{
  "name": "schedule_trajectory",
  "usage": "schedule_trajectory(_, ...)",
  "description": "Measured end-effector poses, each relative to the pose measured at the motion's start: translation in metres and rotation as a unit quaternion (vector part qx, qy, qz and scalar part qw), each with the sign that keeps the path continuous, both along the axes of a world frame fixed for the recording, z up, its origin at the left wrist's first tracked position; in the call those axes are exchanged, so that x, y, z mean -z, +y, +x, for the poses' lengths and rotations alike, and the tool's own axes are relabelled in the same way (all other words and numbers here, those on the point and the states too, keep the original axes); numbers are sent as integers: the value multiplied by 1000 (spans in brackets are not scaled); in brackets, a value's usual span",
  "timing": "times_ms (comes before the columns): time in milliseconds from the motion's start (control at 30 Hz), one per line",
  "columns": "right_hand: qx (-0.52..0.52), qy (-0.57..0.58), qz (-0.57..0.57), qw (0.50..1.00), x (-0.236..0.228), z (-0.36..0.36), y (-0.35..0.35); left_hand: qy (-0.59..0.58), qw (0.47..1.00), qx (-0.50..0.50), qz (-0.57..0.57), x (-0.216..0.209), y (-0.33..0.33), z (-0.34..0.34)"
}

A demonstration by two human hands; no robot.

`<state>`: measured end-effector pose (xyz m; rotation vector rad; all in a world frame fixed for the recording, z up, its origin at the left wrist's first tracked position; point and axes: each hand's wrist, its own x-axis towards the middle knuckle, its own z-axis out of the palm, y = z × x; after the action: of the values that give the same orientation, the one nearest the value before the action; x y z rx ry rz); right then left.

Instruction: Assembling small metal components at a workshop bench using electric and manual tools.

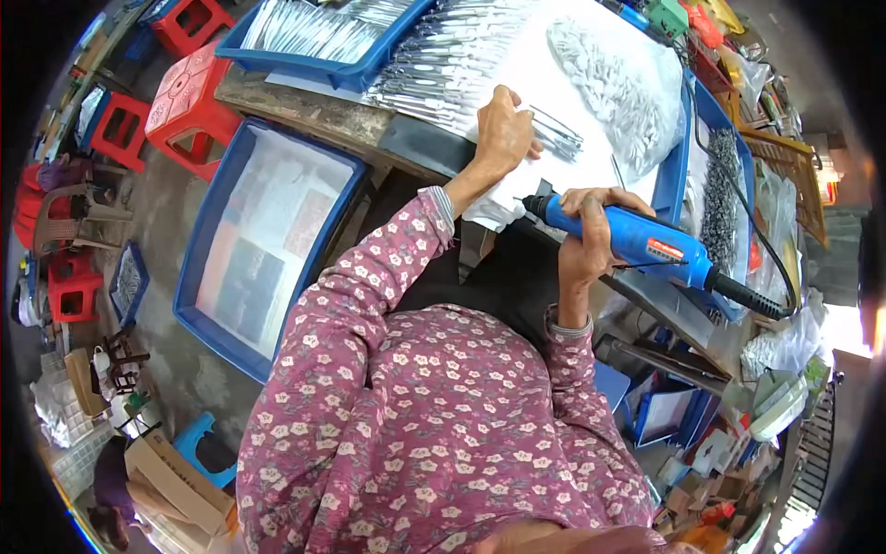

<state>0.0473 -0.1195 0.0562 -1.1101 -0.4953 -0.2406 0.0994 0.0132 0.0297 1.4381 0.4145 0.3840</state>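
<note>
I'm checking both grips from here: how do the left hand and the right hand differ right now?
The left hand is stretched forward onto the white sheet, fingers on a few thin metal pieces; the right hand is drawn back nearer the body, off the sheet. The left hand lies fairly flat; the right hand is wrapped round a blue corded power tool, whose tip points left. Both come out of flowered pink sleeves.

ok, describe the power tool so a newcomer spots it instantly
Start at the white-covered worktable heaped with silvery metal pieces. At its near edge, the right hand grips a blue handheld power tool, black-tipped, with a black cord trailing right. It is the only blue cylinder; the other blue things are flat trays.
</note>
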Motion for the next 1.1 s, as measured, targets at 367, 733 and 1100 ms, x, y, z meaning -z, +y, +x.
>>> schedule_trajectory(367,-8,15,25,1000,0,4,4,-127,970,-59,200,-28,31,-11)
schedule_trajectory(733,-39,-2,22,999,4,6,3,-145,753,-124,629,-15,130,27)
schedule_trajectory(1100,-43,-2,17,999,0,2,6,-424,724,-213,500,-11,143,32)
